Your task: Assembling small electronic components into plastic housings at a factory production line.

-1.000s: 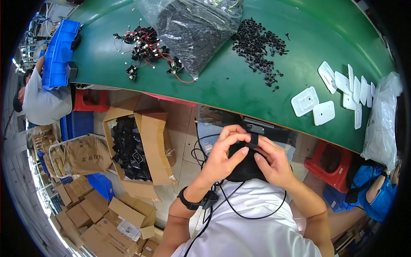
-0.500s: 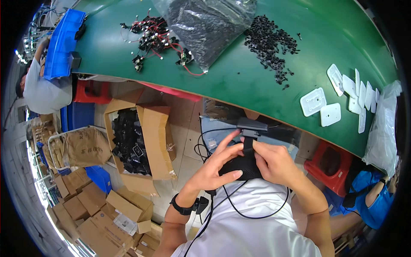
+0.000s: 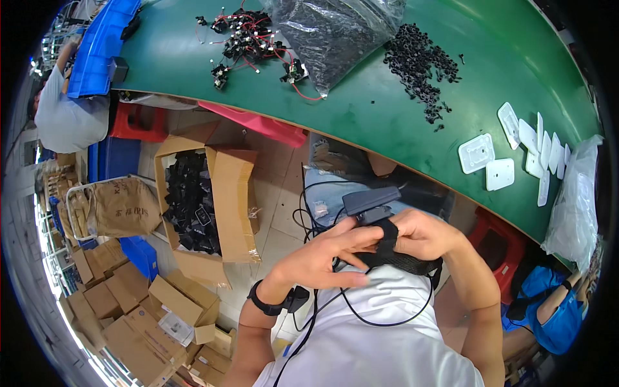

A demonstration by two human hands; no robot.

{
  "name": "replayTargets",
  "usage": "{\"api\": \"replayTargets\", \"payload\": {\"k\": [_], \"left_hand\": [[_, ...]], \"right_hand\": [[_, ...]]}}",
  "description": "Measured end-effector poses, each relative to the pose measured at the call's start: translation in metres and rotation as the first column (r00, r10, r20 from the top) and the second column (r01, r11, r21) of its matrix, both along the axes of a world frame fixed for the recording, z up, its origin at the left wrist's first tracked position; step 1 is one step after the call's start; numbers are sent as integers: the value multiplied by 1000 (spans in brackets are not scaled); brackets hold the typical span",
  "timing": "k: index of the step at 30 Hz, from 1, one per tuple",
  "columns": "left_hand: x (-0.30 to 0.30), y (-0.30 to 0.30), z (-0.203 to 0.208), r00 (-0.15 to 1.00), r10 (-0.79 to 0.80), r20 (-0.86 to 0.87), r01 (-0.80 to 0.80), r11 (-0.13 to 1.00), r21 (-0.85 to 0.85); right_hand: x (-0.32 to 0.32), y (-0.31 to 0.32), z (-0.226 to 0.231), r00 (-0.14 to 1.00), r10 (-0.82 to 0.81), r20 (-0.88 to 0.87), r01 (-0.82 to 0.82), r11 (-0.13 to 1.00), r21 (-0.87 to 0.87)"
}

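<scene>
A dark grey box-shaped device with a wide black strap is in front of my waist. My right hand is closed, fingers curled in a pinch on the strap's right side. From the left, my left hand reaches to the strap with its fingers stretched and its thumb apart. Its fingertips are partly hidden at the strap. Beneath the hands lies a black mesh pouch-like piece, largely covered. Thin black cables loop over my white shirt. A black band with a small module circles my left wrist.
The green table holds wired black parts, a clear bag of dark pieces, small black parts and white plastic plates. An open carton of black parts stands left. Red stools and co-workers flank me.
The device has tilted and shifted slightly left and down. My right hand has moved up a little with the strap, and my left hand's fingers have come nearer to it. The view has shifted slightly.
</scene>
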State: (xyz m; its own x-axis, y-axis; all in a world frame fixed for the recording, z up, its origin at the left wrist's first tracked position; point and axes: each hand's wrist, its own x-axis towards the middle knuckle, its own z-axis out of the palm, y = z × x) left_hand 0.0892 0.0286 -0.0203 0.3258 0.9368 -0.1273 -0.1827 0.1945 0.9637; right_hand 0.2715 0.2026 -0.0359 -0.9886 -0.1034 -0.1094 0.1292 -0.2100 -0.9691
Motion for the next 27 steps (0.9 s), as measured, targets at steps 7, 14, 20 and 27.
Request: {"api": "replayTargets", "payload": {"k": [7, 14, 20, 27], "left_hand": [[-13, 10, 3, 996, 42, 83, -20, 968, -251], [-17, 23, -13, 899, -347, 267, 337, 938, 86], [-7, 11, -4, 729, -283, 624, 469, 870, -154], [-2, 38, 8, 687, -440, 579, 624, 765, -160]], "right_hand": [[-17, -7, 32, 993, -84, 85, 78, 994, 75], [-10, -28, 20, 973, 220, -67, -208, 718, -665], [-17, -37, 29, 904, 416, -101, -213, 233, -949], [-15, -71, 42, 839, 503, 208, -65, 472, -879]]}}
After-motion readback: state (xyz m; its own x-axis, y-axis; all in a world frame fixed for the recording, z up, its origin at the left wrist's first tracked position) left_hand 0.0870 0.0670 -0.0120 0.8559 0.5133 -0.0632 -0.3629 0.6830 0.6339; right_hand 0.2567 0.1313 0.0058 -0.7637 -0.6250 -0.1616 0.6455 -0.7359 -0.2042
